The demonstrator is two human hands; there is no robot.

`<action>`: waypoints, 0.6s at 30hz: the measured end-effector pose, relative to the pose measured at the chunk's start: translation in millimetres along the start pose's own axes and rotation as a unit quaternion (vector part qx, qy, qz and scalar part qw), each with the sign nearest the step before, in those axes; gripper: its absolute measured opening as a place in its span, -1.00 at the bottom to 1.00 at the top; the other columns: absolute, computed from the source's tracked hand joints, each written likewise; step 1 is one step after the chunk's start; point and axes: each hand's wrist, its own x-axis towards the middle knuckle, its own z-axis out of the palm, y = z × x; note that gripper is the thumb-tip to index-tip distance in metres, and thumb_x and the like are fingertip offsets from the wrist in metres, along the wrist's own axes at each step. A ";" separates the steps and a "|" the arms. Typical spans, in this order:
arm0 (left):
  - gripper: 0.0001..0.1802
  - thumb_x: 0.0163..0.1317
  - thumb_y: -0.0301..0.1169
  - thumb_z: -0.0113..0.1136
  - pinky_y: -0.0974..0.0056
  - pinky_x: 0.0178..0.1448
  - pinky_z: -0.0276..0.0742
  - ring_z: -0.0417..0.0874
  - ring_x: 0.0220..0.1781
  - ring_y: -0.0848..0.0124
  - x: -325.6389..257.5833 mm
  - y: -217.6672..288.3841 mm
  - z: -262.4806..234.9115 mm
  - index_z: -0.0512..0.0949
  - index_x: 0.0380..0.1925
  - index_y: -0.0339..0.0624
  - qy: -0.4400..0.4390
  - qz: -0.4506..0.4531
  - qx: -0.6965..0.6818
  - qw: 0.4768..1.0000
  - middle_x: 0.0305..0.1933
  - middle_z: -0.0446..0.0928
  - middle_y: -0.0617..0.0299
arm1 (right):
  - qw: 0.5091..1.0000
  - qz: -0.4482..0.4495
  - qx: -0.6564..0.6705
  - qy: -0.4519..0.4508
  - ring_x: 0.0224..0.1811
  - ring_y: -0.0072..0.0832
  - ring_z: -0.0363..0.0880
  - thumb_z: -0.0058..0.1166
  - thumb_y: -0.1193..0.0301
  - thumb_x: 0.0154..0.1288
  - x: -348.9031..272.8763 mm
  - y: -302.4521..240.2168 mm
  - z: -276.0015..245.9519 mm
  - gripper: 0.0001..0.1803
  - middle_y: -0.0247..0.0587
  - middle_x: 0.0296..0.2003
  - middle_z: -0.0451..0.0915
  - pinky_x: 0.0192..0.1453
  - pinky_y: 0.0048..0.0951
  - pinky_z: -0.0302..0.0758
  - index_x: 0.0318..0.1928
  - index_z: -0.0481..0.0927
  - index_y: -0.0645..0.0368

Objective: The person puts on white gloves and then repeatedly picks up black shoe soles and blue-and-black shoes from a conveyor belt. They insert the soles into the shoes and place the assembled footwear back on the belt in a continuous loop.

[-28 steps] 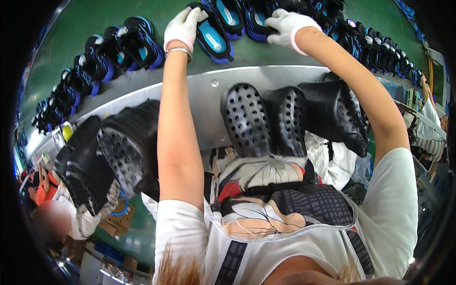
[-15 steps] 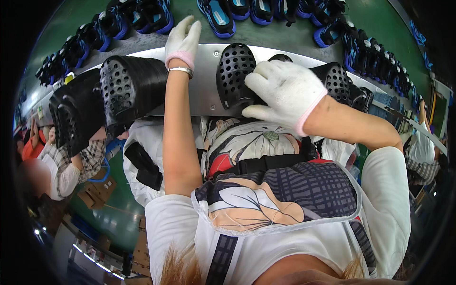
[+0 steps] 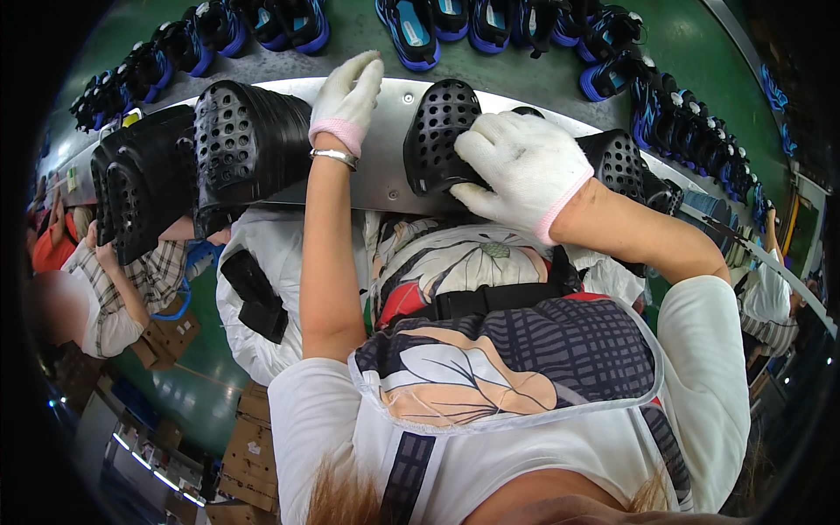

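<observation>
My gloved right hand [image 3: 529, 166] is closed round the right side of a black perforated plastic shoe insert [image 3: 435, 140], its fingertips and thumb at the edge. The insert stands over the metal ledge, its holed front facing up. My gloved left hand [image 3: 347, 98] is held above the ledge with fingers stretched out and nothing in it. Left of it stands a thick stack of nested black inserts [image 3: 249, 144]. More holed inserts [image 3: 619, 159] lie right of my right hand, partly hidden by it.
The metal ledge [image 3: 385, 166] curves across in front of me. Beyond it black-and-blue sports shoes [image 3: 409, 35] stand in a row on a grey belt. At left sits another person [image 3: 109, 306]; an arm and white shirt [image 3: 770, 280] show at far right. Cardboard boxes [image 3: 249, 455] stand lower left.
The view has shifted slightly. My right hand has closed a little more round the insert, and my left hand stays outstretched with its fingers turned slightly right.
</observation>
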 end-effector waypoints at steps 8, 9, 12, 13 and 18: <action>-0.04 0.33 0.33 -0.39 0.23 0.12 0.56 0.60 0.01 0.19 -30.9 54.3 4.1 0.09 0.36 -0.36 -0.225 -0.028 -0.489 0.843 0.11 0.48 -0.07 | 0.986 -0.035 0.100 0.129 -0.27 -0.16 0.56 0.26 0.32 -0.02 14.0 -2.0 -51.3 -0.68 -0.13 -0.33 0.50 -0.23 -0.23 0.53 -0.26 0.50 0.17; -0.06 0.33 0.33 -0.35 0.16 0.18 0.56 0.58 0.08 0.18 -35.8 65.4 2.5 0.17 0.32 -0.34 -0.273 -0.035 -0.550 0.788 0.09 0.49 -0.06 | 0.983 -0.014 0.121 0.136 -0.25 -0.16 0.57 0.26 0.30 0.00 19.8 3.6 -44.6 -0.67 -0.12 -0.31 0.51 -0.21 -0.24 0.53 -0.25 0.50 0.17; -0.41 0.34 0.04 0.04 0.10 0.04 0.61 0.63 -0.08 0.20 -12.6 48.6 6.1 0.37 0.16 -0.18 -0.194 -0.048 -0.624 0.755 -0.11 0.57 0.06 | 0.963 0.108 0.244 0.041 -0.15 -0.14 0.61 0.19 0.18 0.13 39.9 12.4 -43.7 -0.54 0.02 -0.17 0.56 -0.12 -0.26 0.55 -0.06 0.51 0.24; -0.53 0.31 -0.08 0.15 0.14 -0.04 0.61 0.61 -0.15 0.27 -6.2 45.4 7.3 0.41 0.06 -0.15 -0.158 -0.049 -0.642 0.748 -0.19 0.55 0.14 | 0.962 0.140 0.236 -0.013 -0.15 -0.10 0.60 0.16 0.12 0.15 51.2 16.1 -42.3 -0.48 0.06 -0.18 0.57 -0.09 -0.24 0.53 -0.02 0.50 0.26; -0.73 0.32 -0.12 0.11 0.35 -0.36 0.46 0.50 -0.46 0.44 26.8 36.1 25.1 0.44 -0.30 -0.08 0.021 -0.008 -0.537 0.843 -0.46 0.49 0.27 | 0.958 0.223 0.171 -0.059 -0.13 0.00 0.58 0.00 -0.01 0.21 86.6 27.4 -7.0 -0.39 0.17 -0.20 0.59 -0.02 -0.19 0.50 -0.06 0.47 0.34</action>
